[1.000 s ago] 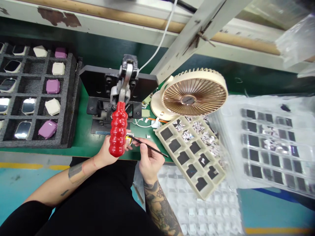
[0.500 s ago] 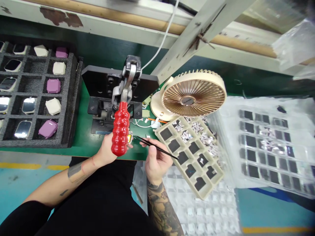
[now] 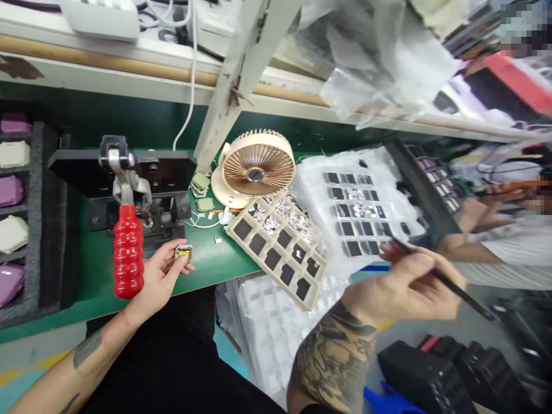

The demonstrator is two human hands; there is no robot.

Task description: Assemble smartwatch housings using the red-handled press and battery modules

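My left hand [image 3: 157,277] grips a small square watch case [image 3: 184,254] with a yellow part inside, its open side facing up, over the front edge of the green bench. Beside that wrist stands the red handle [image 3: 128,253] of a black toggle press [image 3: 159,201]. On the far right my right hand [image 3: 407,287] is closed around black tweezers [image 3: 459,290]. The tweezer tips reach towards a clear plastic tray [image 3: 330,198] with rows of dark square pieces [image 3: 364,229]; motion blur hides whether they touch anything.
A beige compartment tray [image 3: 267,273] holds dark pads and small white bits. Behind it stands a beige fan [image 3: 255,174]. Left is a foam tray [image 3: 41,230] with purple and cream cases. White blister trays [image 3: 267,322] lie below the bench edge. A co-worker's arm [image 3: 459,248] shows at right.
The view has swung right. My right hand has moved away from the watch case, far to the right, with the tweezers still in it. My left hand keeps the watch case near the press.
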